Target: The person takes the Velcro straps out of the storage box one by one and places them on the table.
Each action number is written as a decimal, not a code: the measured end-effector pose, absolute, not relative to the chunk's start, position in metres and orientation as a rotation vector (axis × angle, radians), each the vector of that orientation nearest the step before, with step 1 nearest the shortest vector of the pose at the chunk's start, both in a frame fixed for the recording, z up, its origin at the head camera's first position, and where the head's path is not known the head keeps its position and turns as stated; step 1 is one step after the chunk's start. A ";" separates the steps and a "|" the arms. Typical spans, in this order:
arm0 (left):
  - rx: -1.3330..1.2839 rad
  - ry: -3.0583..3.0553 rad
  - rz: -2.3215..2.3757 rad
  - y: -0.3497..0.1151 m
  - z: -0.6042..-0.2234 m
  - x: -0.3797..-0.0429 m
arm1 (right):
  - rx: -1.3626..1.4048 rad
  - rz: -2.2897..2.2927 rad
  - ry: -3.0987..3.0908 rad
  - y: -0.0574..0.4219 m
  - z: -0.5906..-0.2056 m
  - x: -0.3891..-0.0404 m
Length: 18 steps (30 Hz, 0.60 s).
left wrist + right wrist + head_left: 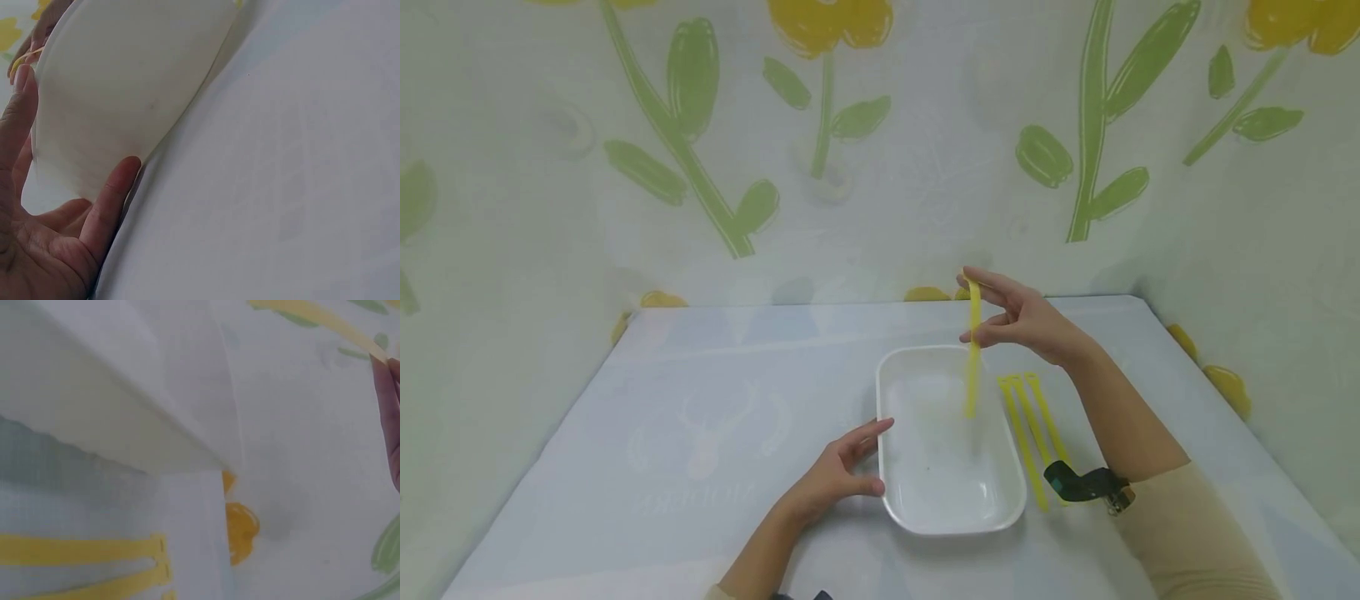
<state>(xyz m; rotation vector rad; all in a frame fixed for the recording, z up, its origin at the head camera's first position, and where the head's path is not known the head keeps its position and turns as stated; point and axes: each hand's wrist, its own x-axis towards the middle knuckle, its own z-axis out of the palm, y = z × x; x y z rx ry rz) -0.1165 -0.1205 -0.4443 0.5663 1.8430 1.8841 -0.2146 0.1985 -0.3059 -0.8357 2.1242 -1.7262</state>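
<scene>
A white rectangular basin (925, 523) with rounded corners stands on the table. At its left side my left hand (842, 467) touches it, one finger over the rim and the thumb by the outer wall; in the left wrist view the fingers of this hand (69, 244) spread along the wall. My right hand (1026, 321), raised above the basin's far right corner, pinches a flat yellow strip (973, 375) near its upper end. The strip hangs down over the basin, its lower end blurred. In the right wrist view, fingertips (382, 375) meet the strip (337, 324).
Several more yellow strips (1030, 417) with wider ends lie side by side right of the basin, partly under the right forearm. A pale patterned cloth covers the table (700, 517). Behind it rises a white curtain (925, 167) printed with flowers.
</scene>
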 end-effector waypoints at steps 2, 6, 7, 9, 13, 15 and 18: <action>0.565 1.845 1.880 -0.120 -0.443 -0.117 | -0.822 -1.705 2.150 0.206 -0.305 -0.213; 0.566 1.843 1.882 -0.120 -0.443 -0.116 | -0.767 -1.651 2.224 0.220 -0.305 -0.208; 0.564 1.847 1.882 -0.120 -0.443 -0.116 | -0.752 -1.641 2.242 0.224 -0.305 -0.207; 0.564 1.849 1.884 -0.120 -0.443 -0.116 | -0.715 -1.622 2.278 0.230 -0.305 -0.204; 0.559 1.849 1.880 -0.120 -0.443 -0.115 | -0.659 -1.593 2.313 0.240 -0.306 -0.197; 0.554 1.849 1.877 -0.120 -0.443 -0.115 | -0.658 -1.571 2.333 0.245 -0.306 -0.194; 0.556 1.849 1.879 -0.121 -0.443 -0.116 | -0.669 -1.559 2.344 0.254 -0.308 -0.190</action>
